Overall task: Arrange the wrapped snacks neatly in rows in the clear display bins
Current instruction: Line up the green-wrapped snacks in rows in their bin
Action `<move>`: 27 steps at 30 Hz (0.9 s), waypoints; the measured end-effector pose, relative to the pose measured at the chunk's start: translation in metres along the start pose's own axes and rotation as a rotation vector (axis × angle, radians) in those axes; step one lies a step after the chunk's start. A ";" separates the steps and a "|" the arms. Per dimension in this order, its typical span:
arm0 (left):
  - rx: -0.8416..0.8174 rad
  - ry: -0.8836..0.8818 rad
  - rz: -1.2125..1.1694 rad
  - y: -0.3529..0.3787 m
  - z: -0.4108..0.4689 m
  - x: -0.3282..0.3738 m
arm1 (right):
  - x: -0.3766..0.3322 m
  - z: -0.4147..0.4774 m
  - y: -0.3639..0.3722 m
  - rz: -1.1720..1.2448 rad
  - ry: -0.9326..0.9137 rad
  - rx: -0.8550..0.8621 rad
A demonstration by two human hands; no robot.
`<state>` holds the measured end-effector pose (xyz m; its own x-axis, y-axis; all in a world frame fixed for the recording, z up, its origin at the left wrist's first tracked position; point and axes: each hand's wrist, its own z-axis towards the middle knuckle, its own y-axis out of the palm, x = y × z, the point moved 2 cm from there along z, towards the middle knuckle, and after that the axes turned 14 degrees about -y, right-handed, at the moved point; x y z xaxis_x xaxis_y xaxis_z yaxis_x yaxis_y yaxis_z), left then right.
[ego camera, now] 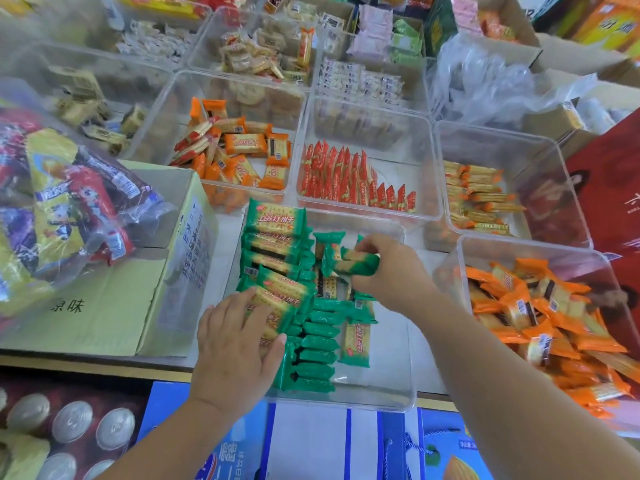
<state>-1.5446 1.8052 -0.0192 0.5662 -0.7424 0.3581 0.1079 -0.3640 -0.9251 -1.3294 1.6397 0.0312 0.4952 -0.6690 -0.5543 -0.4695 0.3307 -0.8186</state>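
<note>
our hands among light, crackly packets

our left hand (239, 344) lies flat with its fingers fairly straight, pressing on the near end of the leaning stack (273, 258) of green packets; it clasps nothing. our right hand (391, 271) has fingers and thumb closed round one green packet (356, 265), held above the loose ones. both hands are inside the clear bin (381, 393), where all the green snacks sit. below the right grip and toward us stands the upright row (318, 344), packed edge to edge; one packet lies flat just beside it, on the side away from the left hand.

we judge these packets light and fairly stiff through the middle, since crackers fill them, with thin crimped ends that flop. the film looks glossy, so it may slip under a loose pinch, and the crackers could break if we squeeze hard. the best hold seems to be across the filled middle, on the long edges, with gentle pressure. the stack may slump once the flat palm lifts.
</note>
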 end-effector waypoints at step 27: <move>-0.269 0.353 0.491 0.034 0.067 0.078 | 0.029 0.063 0.045 -0.124 -0.140 -0.212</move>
<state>-1.4417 1.7723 -0.0314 0.1911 -0.9809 -0.0352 -0.3280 -0.0300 -0.9442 -1.2905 1.6770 -0.0311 0.6474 -0.5924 -0.4796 -0.5342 0.0961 -0.8399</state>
